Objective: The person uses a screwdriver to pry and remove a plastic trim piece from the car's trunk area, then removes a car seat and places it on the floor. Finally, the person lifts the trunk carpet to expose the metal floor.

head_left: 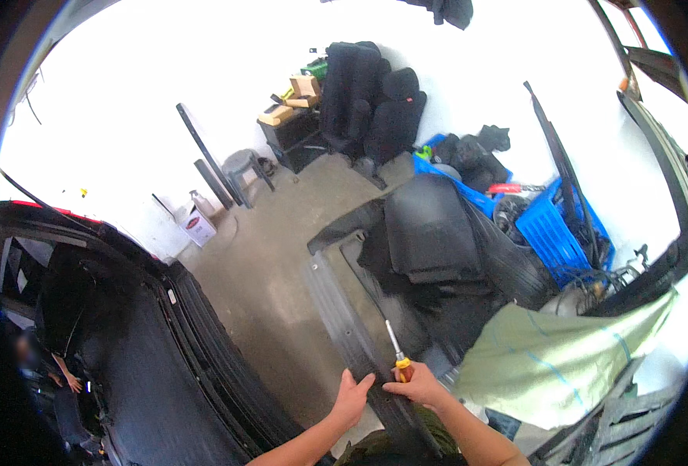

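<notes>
Strip: the long black strip (342,314) ran from the lower edge, near the person's body, slantwise up and to the left; its near part lay at both hands and its far end reached over the floor (270,311).
Left hand: the hand (349,400) met the strip's left edge, one digit laid on its upper face; the remaining fingers were partly hidden, so how tightly they closed could not be told.
Right hand: the hand (420,387) was closed around the red-and-yellow handle of the screwdriver (404,371), knuckles beside the strip's right edge; the shaft pointed up and slightly left, away from the body.
Left-hand room: a widening band of floor separated the strip from the vehicle's ribbed sill (216,349).
Right-hand room: black parts (437,233) crowded close to the strip, with a pale cloth (550,361) nearer the right arm.
Vehicle interior: a co-worker's hand (74,383) showed at far left.
Far limits: blue crates (550,233) stood behind the parts; a stool (243,163) and black seats (371,105) stood near the white wall (227,62).
</notes>
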The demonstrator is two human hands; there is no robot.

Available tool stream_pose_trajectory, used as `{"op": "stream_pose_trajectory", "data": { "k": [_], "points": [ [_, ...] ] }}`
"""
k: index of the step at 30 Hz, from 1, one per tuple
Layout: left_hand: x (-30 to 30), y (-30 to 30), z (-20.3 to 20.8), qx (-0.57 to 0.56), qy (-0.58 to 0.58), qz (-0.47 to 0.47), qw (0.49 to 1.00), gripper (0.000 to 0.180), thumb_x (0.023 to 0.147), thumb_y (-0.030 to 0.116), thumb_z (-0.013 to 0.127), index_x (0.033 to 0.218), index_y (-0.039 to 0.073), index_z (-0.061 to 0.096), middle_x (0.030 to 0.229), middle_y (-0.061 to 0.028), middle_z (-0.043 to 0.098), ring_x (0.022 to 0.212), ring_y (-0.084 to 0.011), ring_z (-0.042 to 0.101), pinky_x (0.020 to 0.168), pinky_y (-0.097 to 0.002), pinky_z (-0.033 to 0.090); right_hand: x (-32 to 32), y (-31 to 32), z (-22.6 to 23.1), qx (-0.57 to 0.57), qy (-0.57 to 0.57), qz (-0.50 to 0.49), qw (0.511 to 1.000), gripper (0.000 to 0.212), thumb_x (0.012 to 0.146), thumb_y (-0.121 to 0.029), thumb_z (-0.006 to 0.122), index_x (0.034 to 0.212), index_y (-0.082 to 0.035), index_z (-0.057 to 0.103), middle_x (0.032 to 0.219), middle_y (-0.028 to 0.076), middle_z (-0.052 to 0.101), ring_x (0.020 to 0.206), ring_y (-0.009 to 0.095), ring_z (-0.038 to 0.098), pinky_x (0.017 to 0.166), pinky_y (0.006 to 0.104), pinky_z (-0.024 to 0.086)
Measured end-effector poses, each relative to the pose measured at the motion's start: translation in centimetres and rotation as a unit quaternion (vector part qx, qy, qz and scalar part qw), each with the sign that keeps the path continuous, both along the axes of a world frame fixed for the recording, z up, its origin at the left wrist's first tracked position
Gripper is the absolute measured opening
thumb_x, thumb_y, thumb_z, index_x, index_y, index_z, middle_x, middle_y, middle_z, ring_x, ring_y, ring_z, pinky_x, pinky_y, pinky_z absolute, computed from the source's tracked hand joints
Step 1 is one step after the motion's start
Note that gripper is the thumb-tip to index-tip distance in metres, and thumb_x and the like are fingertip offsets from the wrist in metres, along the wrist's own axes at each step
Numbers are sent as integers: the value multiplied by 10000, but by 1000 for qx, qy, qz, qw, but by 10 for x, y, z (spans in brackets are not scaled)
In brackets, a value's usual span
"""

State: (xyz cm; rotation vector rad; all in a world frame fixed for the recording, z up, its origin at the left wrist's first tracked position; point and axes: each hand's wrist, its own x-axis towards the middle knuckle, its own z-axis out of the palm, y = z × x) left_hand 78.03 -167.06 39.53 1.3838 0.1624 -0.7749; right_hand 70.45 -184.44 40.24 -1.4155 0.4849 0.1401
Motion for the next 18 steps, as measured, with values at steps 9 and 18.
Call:
{"op": "stream_pose_trajectory", "data": {
  "k": [9, 18],
  "points": [
    [172, -1, -26, 14, 28, 34, 999, 352, 1007, 27, 603, 1333, 49, 473, 1280, -96, 635, 1117, -210, 647, 928, -386, 554, 207, -27, -43, -128, -26, 164, 978, 374, 775, -247, 910, 841, -88, 578, 727, -39, 534, 704, 84, 478, 653, 290, 417],
    [437, -29, 6, 61, 66, 43, 995, 185, 977, 118, 719, 1156, 103, 674, 1000, 12, 739, 854, -117, 668, 706, -305, 505, 479, -84, 4, -130, -24, 245, 960, 336, 788, -275, 849, 851, -67, 593, 720, 49, 607, 707, 180, 591, 671, 372, 476]
  ]
}}
